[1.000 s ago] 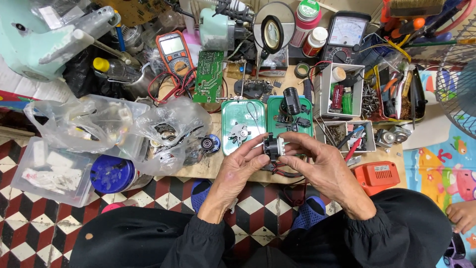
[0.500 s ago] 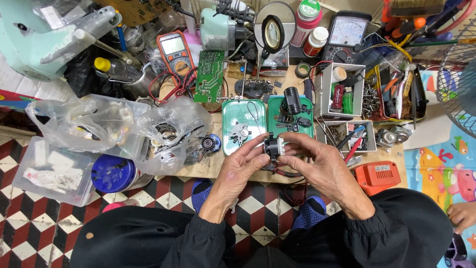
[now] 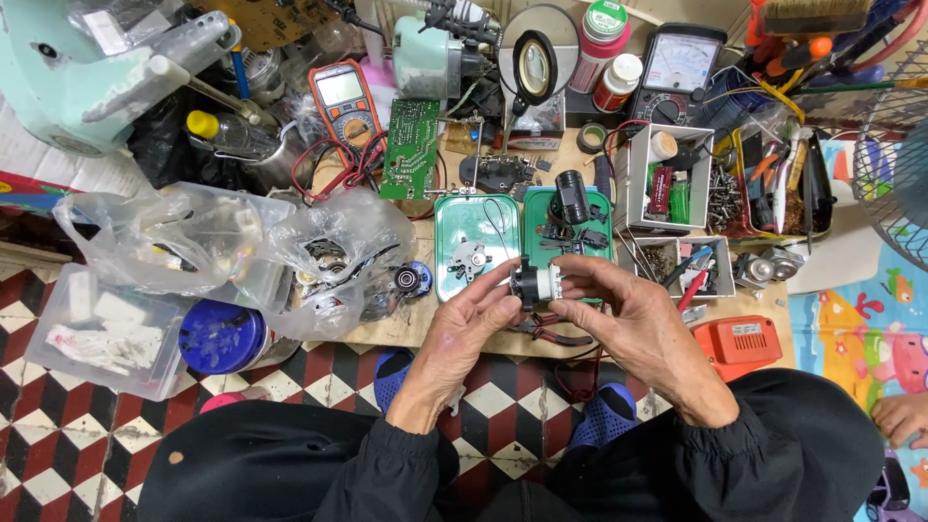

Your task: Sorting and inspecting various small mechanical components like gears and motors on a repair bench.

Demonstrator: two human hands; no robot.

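Two hands meet above the near edge of the cluttered wooden workbench [image 3: 416, 324]. The left hand [image 3: 464, 329] curls half-closed, fingertips pinching the small black-and-white cylindrical motor [image 3: 535, 283]; the right hand [image 3: 628, 314] closes on its other end. The motor hangs just over the bench's near edge, so a slipped grip would likely drop it to the checkered floor, or onto the pliers below. Two green metal tray lids [image 3: 476, 253] lie just behind, holding loose parts that a nudge could scatter. One orange multimeter [image 3: 346, 101] sits toward the far edge.
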